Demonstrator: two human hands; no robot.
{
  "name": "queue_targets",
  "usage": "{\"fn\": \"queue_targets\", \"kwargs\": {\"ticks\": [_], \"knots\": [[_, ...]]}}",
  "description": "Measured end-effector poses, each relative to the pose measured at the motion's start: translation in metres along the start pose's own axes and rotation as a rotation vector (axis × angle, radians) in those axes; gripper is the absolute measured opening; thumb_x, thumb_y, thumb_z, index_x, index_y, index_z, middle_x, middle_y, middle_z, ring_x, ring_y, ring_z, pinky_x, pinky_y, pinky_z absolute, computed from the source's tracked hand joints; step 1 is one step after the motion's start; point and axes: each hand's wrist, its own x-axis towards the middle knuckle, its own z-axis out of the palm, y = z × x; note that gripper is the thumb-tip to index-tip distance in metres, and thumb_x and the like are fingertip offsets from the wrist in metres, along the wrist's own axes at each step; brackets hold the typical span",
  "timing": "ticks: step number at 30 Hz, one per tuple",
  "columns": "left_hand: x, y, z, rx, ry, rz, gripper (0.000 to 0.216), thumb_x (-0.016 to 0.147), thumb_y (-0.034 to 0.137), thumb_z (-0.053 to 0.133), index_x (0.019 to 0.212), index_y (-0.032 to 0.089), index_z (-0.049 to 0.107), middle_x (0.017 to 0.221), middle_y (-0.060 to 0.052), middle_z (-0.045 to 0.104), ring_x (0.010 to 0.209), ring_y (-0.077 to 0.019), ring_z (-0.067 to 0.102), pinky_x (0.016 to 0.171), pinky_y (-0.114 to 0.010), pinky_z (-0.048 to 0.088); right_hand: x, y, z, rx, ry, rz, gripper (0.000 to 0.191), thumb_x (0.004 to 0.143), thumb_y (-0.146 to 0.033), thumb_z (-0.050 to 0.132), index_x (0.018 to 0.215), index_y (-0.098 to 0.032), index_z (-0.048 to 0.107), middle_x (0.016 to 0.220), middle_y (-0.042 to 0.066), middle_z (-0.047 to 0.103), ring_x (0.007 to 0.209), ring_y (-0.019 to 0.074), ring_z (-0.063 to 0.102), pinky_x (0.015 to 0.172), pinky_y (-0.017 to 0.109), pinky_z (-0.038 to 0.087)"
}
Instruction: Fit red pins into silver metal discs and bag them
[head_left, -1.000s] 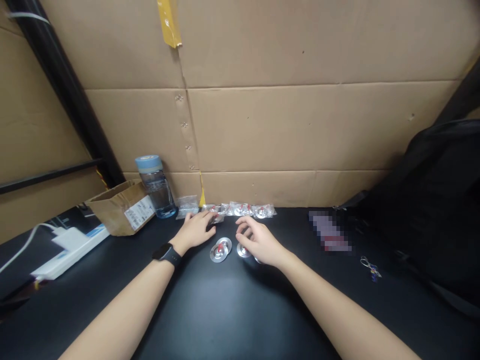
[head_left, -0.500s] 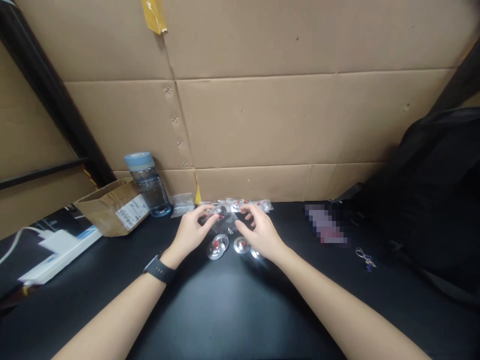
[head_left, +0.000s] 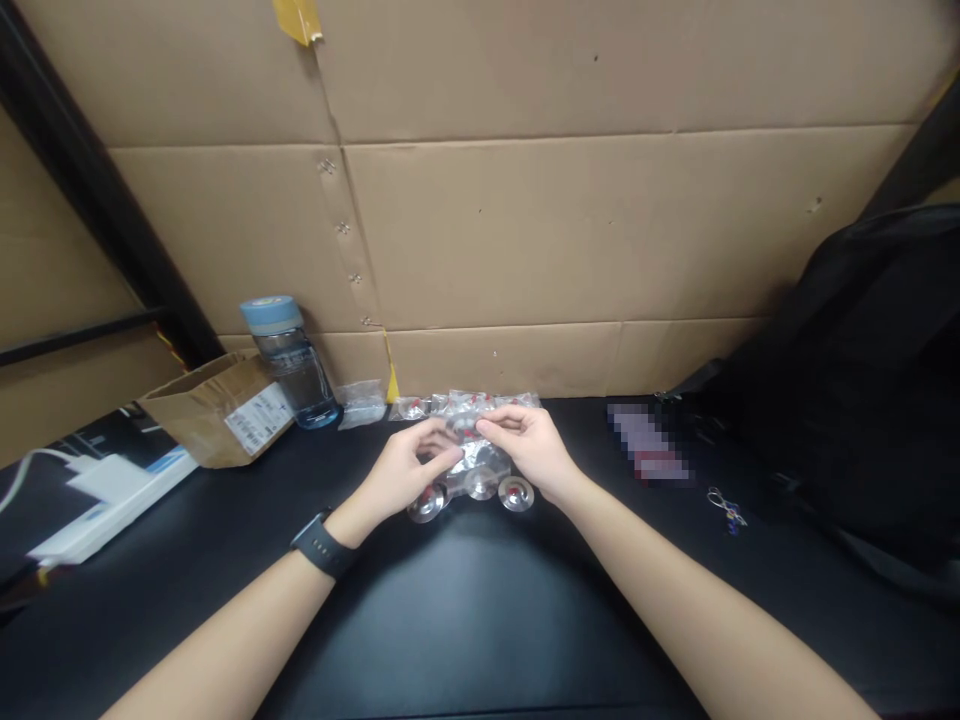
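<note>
Bottle (head_left: 292,372) stands by the worktop's (head_left: 420,630) back edge, left of centre. Rightward, the left hand (head_left: 415,462) pinches the left side of a clear bag (head_left: 478,460), held toward the back edge, over loose metal discs (head_left: 516,494); the right hand (head_left: 531,452) pinches its upper right. Good handling likely means light, even tension, lifting the film clear of the discs.

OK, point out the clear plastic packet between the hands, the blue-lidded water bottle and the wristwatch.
Clear plastic packet (head_left: 481,456): head view, shiny lower film.
Blue-lidded water bottle (head_left: 292,366): head view, clear body below the lid.
Wristwatch (head_left: 325,546): head view, dark strap.
</note>
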Motion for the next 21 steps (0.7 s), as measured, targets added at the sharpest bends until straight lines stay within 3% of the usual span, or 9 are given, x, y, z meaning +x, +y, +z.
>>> {"fn": "queue_targets", "kwargs": {"ticks": [3, 8, 12, 18, 21], "knots": [[0.001, -0.001, 0.0, 0.055, -0.046, -0.018, 0.024, 0.09, 0.039, 0.071, 0.093, 0.015, 0.074, 0.088, -0.007, 0.078, 0.079, -0.0209, 0.074, 0.078, -0.032, 0.06, 0.002, 0.003, -0.004, -0.005, 0.005, 0.027, 0.032, 0.074, -0.045, 0.085, 0.088, -0.017, 0.078, 0.097, 0.01, 0.081, 0.097, 0.0277, 0.076, 0.094, 0.043, 0.058], [0.001, 0.003, -0.002, 0.07, 0.04, -0.015, 0.027, 0.091, 0.041, 0.069, 0.097, 0.016, 0.078, 0.097, -0.007, 0.08, 0.087, -0.0241, 0.075, 0.082, -0.034, 0.06, 0.006, 0.006, -0.014, -0.119, -0.108, -0.001, 0.047, 0.082, -0.041, 0.079, 0.124, -0.02, 0.074, 0.103, 0.01, 0.081, 0.1, 0.0287, 0.076, 0.092, 0.045, 0.059], [0.0, 0.005, -0.004, 0.091, 0.033, -0.013, 0.031, 0.094, 0.042, 0.064, 0.101, 0.017, 0.081, 0.099, -0.006, 0.081, 0.088, -0.0258, 0.075, 0.079, -0.034, 0.06, 0.006, 0.002, -0.017, -0.286, -0.196, -0.076, 0.031, 0.093, -0.043, 0.064, 0.107, -0.021, 0.08, 0.103, 0.008, 0.08, 0.099, 0.0274, 0.074, 0.091, 0.041, 0.057], [-0.001, 0.006, -0.003, 0.083, 0.01, -0.022, 0.032, 0.094, 0.043, 0.064, 0.098, 0.017, 0.082, 0.099, -0.005, 0.082, 0.09, -0.0276, 0.076, 0.082, -0.035, 0.06, -0.001, 0.002, -0.008, -0.263, -0.203, -0.029, 0.049, 0.1, -0.059, 0.05, 0.093, -0.019, 0.077, 0.078, 0.002, 0.073, 0.07, 0.0187, 0.065, 0.069, 0.03, 0.052], [-0.001, 0.007, -0.003, 0.08, 0.013, -0.017, 0.033, 0.095, 0.043, 0.063, 0.099, 0.016, 0.082, 0.097, -0.006, 0.082, 0.089, -0.0278, 0.076, 0.084, -0.037, 0.059, -0.003, 0.003, -0.003, -0.147, -0.185, 0.002, 0.053, 0.1, -0.064, 0.045, 0.106, -0.021, 0.076, 0.089, 0.004, 0.076, 0.079, 0.0215, 0.069, 0.078, 0.034, 0.055]]}}
